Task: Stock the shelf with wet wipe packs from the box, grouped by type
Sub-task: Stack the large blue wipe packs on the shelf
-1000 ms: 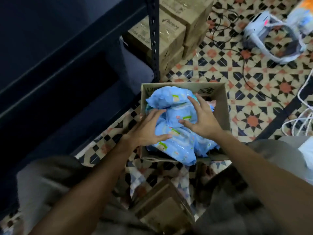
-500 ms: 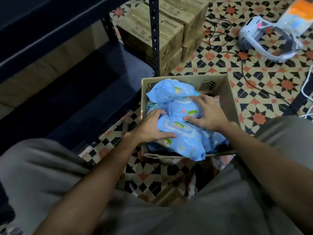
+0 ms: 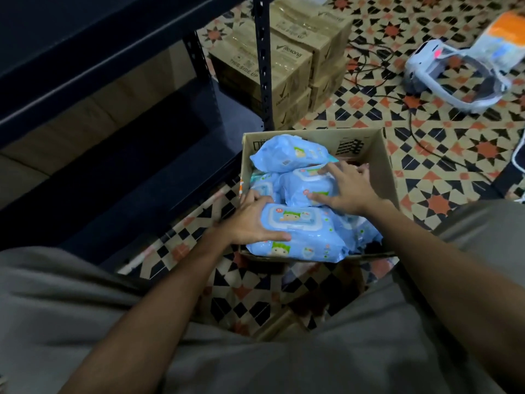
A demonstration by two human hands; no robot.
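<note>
Head view: both hands in the box point(image 3: 380, 166), on blue wet wipe packs.
Left hand point(image 3: 250, 220) grips the near-edge pack point(image 3: 301, 234) by its left end; right hand point(image 3: 348, 189) lies flat-fingered on the middle pack point(image 3: 305, 186). Film looks soft and slick, probably light; grab the ends. Shelf point(image 3: 127, 172) bare.

Both forearms are seen bare, no sleeves reaching them; grey trousers point(image 3: 284, 365) are worn, spread across the frame's bottom.
</note>
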